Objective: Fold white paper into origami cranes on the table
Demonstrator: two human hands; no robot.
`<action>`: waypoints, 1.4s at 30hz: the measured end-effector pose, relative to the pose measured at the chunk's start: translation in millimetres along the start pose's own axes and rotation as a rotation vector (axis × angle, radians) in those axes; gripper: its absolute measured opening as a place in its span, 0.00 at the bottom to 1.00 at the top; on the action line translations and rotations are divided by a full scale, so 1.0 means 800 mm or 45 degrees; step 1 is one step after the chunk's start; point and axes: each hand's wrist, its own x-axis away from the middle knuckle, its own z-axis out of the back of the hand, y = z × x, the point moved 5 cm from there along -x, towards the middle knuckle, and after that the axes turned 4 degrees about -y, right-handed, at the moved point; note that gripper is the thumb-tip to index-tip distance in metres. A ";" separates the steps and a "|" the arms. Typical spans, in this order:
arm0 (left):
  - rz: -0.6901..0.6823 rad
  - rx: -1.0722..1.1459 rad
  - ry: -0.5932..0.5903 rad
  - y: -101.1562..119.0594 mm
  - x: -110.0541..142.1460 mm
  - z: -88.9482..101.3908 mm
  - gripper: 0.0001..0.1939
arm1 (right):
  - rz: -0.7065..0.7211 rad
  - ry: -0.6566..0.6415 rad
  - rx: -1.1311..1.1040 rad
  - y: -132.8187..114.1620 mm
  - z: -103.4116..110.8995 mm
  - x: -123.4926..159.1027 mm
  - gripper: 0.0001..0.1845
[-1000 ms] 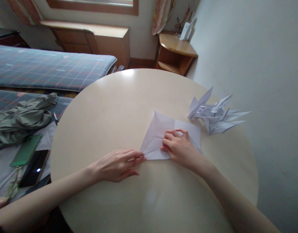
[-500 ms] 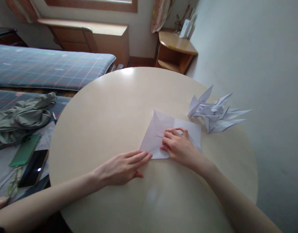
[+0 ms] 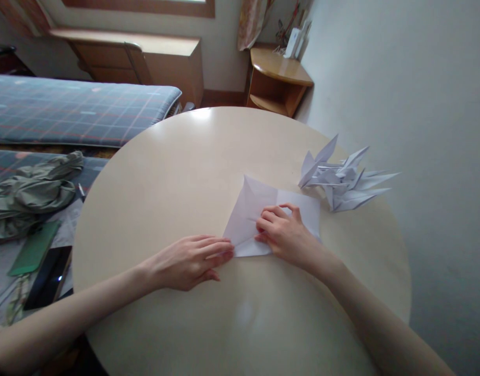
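Observation:
A white sheet of paper (image 3: 248, 209) with folds and creases lies on the round cream table (image 3: 165, 183). My left hand (image 3: 191, 258) is flat with its fingers stretched out, the fingertips touching the paper's near left corner. Over the sheet's near middle is my right hand (image 3: 285, 230), its fingers curled and the tips pressed together on the paper. Part of the sheet is hidden beneath that hand. Beyond it, toward the right edge of the table, several folded white paper cranes (image 3: 342, 180) are bunched together.
A wall (image 3: 439, 156) runs along the table's right side. To the left, a bed (image 3: 83, 109) has a plaid mattress, and nearer lie crumpled grey-green cloth (image 3: 40, 188), a green case (image 3: 34, 248) and a black phone (image 3: 48, 277). A corner shelf (image 3: 281, 65) stands behind.
My left hand has slid slightly left along the paper's near left corner. My right hand stays on the sheet. The whole view has shifted a little.

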 end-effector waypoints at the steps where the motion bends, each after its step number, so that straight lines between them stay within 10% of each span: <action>1: -0.030 -0.023 -0.006 -0.002 0.002 0.002 0.20 | 0.003 0.001 0.003 0.001 0.000 0.000 0.05; 18: 0.014 -0.087 -0.077 0.007 -0.004 -0.002 0.27 | 0.058 0.457 0.233 -0.021 0.004 0.017 0.13; 28: -0.021 -0.204 0.092 0.042 -0.014 -0.001 0.30 | 0.002 0.317 0.043 -0.041 -0.020 0.048 0.18; 38: 0.414 -0.200 0.134 -0.039 -0.072 0.016 0.07 | 0.025 0.426 -0.050 -0.038 -0.023 0.044 0.15; 42: 0.438 -0.156 0.204 -0.055 -0.079 0.007 0.18 | 0.000 0.401 -0.042 -0.039 -0.025 0.045 0.17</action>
